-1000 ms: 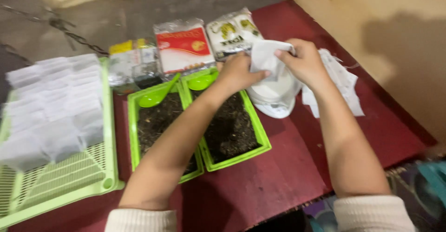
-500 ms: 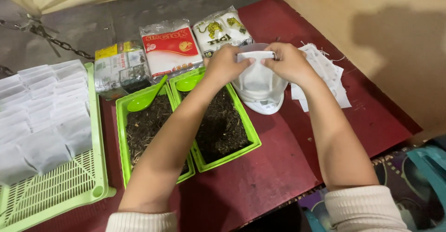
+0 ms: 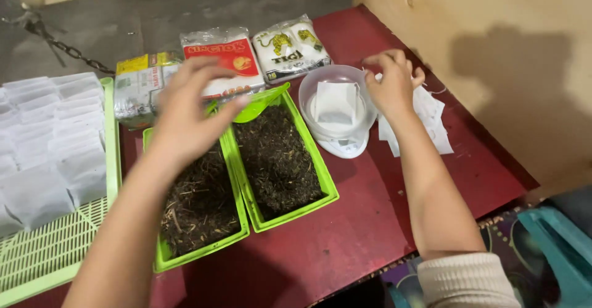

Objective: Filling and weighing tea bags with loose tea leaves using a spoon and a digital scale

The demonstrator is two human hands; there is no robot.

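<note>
A white paper sachet [image 3: 336, 101] stands inside a clear plastic bowl [image 3: 308, 92] on a small white scale [image 3: 345, 146]. My right hand [image 3: 391, 83] hovers just right of the bowl, over a pile of flat white sachets [image 3: 431, 126], fingers loosely curled and holding nothing. My left hand [image 3: 188, 110] is raised and open above the left green tray [image 3: 161, 260] of dark dried leaves, near a green scoop [image 3: 259, 103]. The right green tray [image 3: 324, 181] of dark leaves lies between my arms.
A green slatted basket [image 3: 43, 258] with several filled white sachets stands at the left. Three printed packets [image 3: 231, 52] lie along the back of the red table [image 3: 370, 221]. A beige wall rises on the right, a chain lies at the back left.
Both hands have let go of the sachet, which now stands in the bowl. My left hand has swung left over the trays; my right hand has drawn back to the right.
</note>
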